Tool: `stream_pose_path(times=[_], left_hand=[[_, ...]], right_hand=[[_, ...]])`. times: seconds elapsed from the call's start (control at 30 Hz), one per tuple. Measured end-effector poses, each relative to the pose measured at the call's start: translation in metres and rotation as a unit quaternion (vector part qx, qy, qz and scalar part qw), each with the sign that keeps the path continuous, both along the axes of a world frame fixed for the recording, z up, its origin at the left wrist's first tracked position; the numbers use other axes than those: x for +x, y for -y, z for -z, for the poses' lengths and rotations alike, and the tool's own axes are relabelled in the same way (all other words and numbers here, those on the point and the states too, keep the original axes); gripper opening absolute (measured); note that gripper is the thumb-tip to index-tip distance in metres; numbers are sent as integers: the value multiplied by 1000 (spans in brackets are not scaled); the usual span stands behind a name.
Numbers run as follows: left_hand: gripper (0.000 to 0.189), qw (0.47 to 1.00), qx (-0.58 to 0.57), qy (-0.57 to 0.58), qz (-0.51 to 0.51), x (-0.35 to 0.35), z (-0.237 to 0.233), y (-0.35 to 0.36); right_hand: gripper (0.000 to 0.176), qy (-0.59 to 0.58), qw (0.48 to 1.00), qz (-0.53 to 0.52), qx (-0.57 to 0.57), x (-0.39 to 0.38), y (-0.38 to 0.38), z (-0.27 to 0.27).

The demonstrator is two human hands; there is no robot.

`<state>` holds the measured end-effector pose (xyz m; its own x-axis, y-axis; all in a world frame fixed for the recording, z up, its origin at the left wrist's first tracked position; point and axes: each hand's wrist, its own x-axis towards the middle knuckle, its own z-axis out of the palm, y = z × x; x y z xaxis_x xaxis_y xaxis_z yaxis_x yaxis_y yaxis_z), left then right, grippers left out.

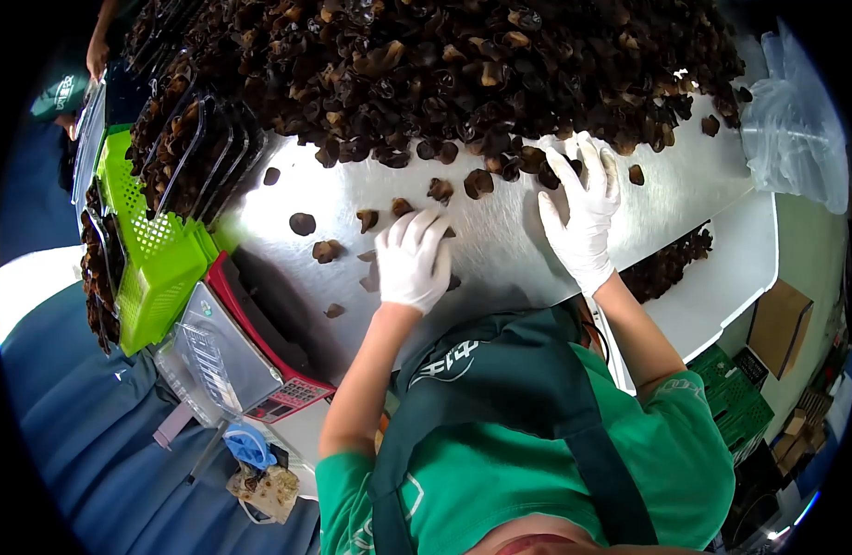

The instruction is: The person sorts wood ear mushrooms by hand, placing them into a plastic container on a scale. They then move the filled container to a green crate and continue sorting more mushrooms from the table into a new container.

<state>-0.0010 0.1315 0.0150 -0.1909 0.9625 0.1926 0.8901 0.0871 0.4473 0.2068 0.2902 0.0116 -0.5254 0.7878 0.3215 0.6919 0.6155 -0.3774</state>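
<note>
A large heap of dark brown, curled pieces (426,74) covers the far part of a shiny metal table (500,240). My left hand (414,259), in a white glove, lies over a few loose pieces on the metal, its fingers bent and close together; what is under them is hidden. At the heap's near edge, my right hand (585,208), also gloved in white, has its fingers spread and touches the outer pieces. Several single pieces, one of them a round dark piece (302,224), are scattered left of and beyond my left hand.
Filled clear trays (213,157) stand at the left by green baskets (158,287). Nearer is a red-framed scale (269,347). At the right are a plastic bag (791,139) and a white bin (745,268) with dark pieces. Another person's hand (98,55) shows at upper left.
</note>
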Motion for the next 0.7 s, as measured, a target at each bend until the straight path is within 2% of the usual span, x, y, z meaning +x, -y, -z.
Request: stream_pose_path(times=[0.1,0.23,0.3,0.33,0.37,0.43,0.5,0.57,0.63,0.7], left_hand=[[39,998,23,-14,-51,2,-19,7],[57,997,67,38,18,3,-24,-70],[63,997,40,-48,52,6,-23,-102],[64,996,15,-47,76,2,-13,-106],[61,996,3,-5,89,-1,-6,-103],[52,996,-55,4,71,-6,-10,-73],[43,996,-71,0,52,-14,-7,-28],[38,1000,-14,-9,21,-15,-9,11],[35,999,52,15,1,-16,-20,10],[33,998,63,21,-9,-17,-28,-17]], right_hand=[[59,-28,999,-17,-14,-3,2,8],[64,-50,998,-12,-21,-24,4,9],[64,-51,999,10,-11,-33,4,7],[64,-51,998,21,-5,-36,4,7],[61,-68,998,7,-13,-37,4,10],[54,-38,996,-47,-61,-38,18,11],[46,-31,982,-160,-93,-43,43,6],[43,-83,952,-248,-159,-45,68,5],[37,-79,934,-303,-173,-42,73,-2],[31,-101,950,-257,-145,-42,59,-10]])
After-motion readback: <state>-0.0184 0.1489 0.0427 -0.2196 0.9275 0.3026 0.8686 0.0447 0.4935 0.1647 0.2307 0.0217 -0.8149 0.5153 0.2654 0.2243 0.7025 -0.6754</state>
